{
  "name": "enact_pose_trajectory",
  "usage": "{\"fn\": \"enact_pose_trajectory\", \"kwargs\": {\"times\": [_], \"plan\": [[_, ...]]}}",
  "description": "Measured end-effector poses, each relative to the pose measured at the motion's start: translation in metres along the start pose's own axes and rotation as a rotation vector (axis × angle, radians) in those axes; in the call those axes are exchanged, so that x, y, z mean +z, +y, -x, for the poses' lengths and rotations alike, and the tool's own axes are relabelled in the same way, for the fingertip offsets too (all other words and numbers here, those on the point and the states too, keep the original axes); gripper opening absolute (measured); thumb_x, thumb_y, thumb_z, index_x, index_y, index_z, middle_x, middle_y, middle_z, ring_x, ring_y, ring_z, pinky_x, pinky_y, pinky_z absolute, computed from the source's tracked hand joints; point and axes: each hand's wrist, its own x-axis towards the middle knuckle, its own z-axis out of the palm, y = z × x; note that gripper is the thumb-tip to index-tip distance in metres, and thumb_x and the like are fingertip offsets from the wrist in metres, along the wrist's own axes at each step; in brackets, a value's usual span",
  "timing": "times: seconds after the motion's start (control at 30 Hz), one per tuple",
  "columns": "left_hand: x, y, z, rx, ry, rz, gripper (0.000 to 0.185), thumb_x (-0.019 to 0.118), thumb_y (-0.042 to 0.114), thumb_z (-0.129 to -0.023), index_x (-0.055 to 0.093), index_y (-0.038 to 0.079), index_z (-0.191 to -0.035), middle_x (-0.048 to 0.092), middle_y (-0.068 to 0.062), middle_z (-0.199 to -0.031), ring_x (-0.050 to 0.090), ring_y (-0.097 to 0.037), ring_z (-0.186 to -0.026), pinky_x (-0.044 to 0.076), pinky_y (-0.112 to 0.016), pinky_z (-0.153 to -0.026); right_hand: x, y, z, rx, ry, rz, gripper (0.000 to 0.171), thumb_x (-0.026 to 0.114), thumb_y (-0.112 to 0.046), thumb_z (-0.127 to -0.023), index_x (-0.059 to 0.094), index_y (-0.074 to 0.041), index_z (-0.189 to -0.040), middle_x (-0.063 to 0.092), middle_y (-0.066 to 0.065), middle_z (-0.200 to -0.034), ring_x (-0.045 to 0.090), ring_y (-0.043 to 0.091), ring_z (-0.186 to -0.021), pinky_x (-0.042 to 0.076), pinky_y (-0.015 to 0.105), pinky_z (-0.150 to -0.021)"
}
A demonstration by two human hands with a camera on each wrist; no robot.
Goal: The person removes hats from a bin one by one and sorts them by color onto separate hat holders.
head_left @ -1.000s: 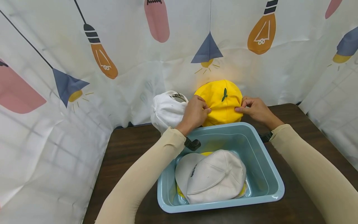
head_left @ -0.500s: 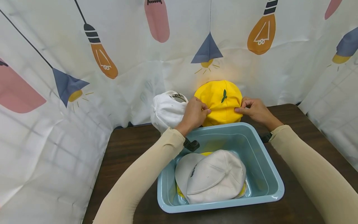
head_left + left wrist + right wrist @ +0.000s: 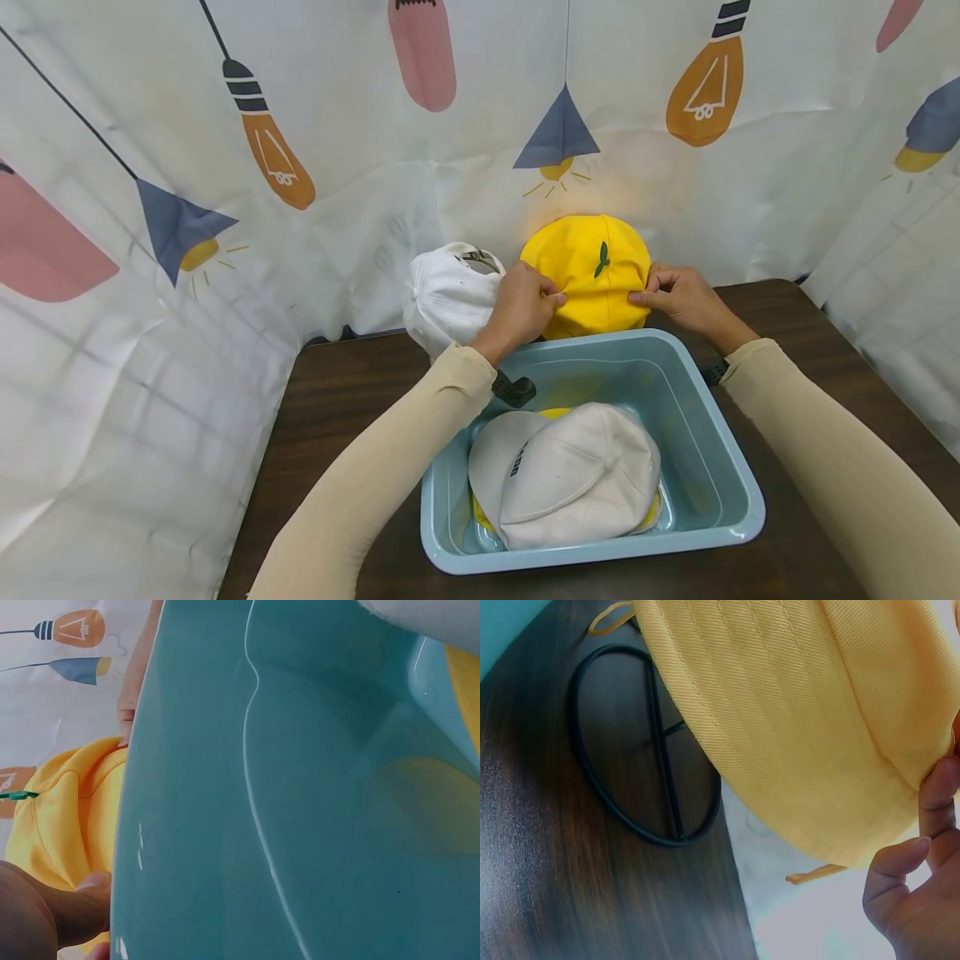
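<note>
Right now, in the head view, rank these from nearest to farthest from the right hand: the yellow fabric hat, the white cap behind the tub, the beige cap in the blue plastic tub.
1. Yellow fabric hat: pinched by the right hand at its right edge.
2. Beige cap: lower left, inside the blue plastic tub.
3. White cap: far left, beyond the left hand. Second and third are nearly level, so that ranking is tentative.

Round yellow fabric cap with small green leaf mark. White cloth cap beside it. Cream cap with dark lettering in light-blue plastic tub. Dark brown wood-grain counter. White backdrop printed with orange, pink, navy bulbs.
</note>
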Motion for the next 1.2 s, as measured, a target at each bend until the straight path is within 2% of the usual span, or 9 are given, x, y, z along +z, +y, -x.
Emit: {"fn": "enact_pose_trajectory", "kwargs": {"times": [0.2,0.37,0.47,0.57,0.67,0.77,0.93,1.07,1.2], "plan": [[-0.002,0.0,0.001,0.003,-0.005,0.007,0.027,0.071,0.027,-0.098,0.082,0.009,-0.081,0.065,-0.003,-0.079,0.053,-0.019,-0.094,0.043,-0.031,-0.084,-0.002,-0.002,0.001,-0.001,-0.013,0.006,0.032,0.075,-0.033,-0.094,0.072,-0.002,-0.089,0.054,0.006,-0.095,0.053,0.023,-0.094,0.052,0.022,-0.077],[-0.005,-0.001,0.002,0.008,0.005,0.06,0.023,0.072,0.027,-0.097,0.083,0.009,-0.089,0.067,-0.002,-0.072,0.056,-0.017,-0.082,0.041,-0.024,-0.069,-0.009,-0.01,0.004,-0.017,-0.039,0.054,0.027,0.074,-0.033,-0.095,0.072,-0.006,-0.092,0.06,0.005,-0.098,0.054,0.023,-0.095,0.051,0.024,-0.081],[-0.008,-0.001,0.003,0.015,-0.009,0.077,0.022,0.071,0.028,-0.097,0.083,0.009,-0.095,0.072,-0.002,-0.077,0.058,-0.017,-0.076,0.043,-0.023,-0.063,-0.014,-0.019,0.008,-0.03,-0.064,0.086,0.028,0.072,-0.036,-0.096,0.071,-0.008,-0.095,0.062,0.004,-0.101,0.054,0.022,-0.098,0.049,0.027,-0.086],[-0.018,0.0,0.007,0.001,-0.055,0.091,0.024,0.07,0.03,-0.098,0.082,0.01,-0.103,0.076,-0.001,-0.094,0.062,-0.017,-0.084,0.05,-0.025,-0.068,-0.02,-0.03,0.012,-0.031,-0.109,0.112,0.027,0.07,-0.036,-0.097,0.071,-0.009,-0.1,0.064,0.005,-0.105,0.054,0.022,-0.102,0.047,0.033,-0.092],[-0.034,0.003,0.013,-0.015,-0.105,0.121,0.026,0.068,0.032,-0.1,0.08,0.011,-0.11,0.075,0.0,-0.113,0.067,-0.019,-0.103,0.057,-0.03,-0.084,-0.029,-0.042,0.016,-0.033,-0.128,0.158,0.026,0.069,-0.037,-0.098,0.072,-0.012,-0.106,0.065,0.004,-0.108,0.054,0.021,-0.103,0.047,0.035,-0.093],[-0.054,0.004,0.024,-0.023,-0.116,0.157,0.027,0.066,0.033,-0.1,0.077,0.012,-0.114,0.07,-0.002,-0.123,0.067,-0.022,-0.117,0.057,-0.037,-0.095,-0.037,-0.058,0.019,-0.055,-0.106,0.219,0.026,0.069,-0.038,-0.098,0.072,-0.015,-0.111,0.064,0.003,-0.107,0.053,0.021,-0.1,0.048,0.033,-0.086],[-0.086,0.001,0.049,0.004,-0.072,0.198,0.023,0.067,0.033,-0.1,0.075,0.016,-0.114,0.067,-0.001,-0.122,0.069,-0.022,-0.117,0.057,-0.04,-0.096,-0.041,-0.093,0.027,-0.144,-0.078,0.267,0.021,0.072,-0.033,-0.097,0.073,-0.018,-0.112,0.063,0.0,-0.107,0.052,0.018,-0.095,0.048,0.025,-0.076],[-0.107,-0.007,0.073,0.033,-0.026,0.207,0.024,0.068,0.033,-0.099,0.074,0.018,-0.117,0.068,0.003,-0.119,0.069,-0.021,-0.116,0.058,-0.041,-0.097,-0.033,-0.118,0.038,-0.296,-0.129,0.282,0.02,0.077,-0.022,-0.093,0.074,-0.017,-0.112,0.067,-0.003,-0.107,0.053,0.014,-0.09,0.047,0.025,-0.072],[-0.121,-0.021,0.1,0.053,0.05,0.163,0.028,0.066,0.032,-0.1,0.073,0.015,-0.121,0.068,0.003,-0.12,0.066,-0.019,-0.114,0.059,-0.043,-0.095,-0.018,-0.14,0.05,-0.432,-0.236,0.353,0.027,0.08,-0.025,-0.089,0.074,-0.023,-0.115,0.067,-0.009,-0.1,0.055,0.01,-0.085,0.047,0.028,-0.07]]}}
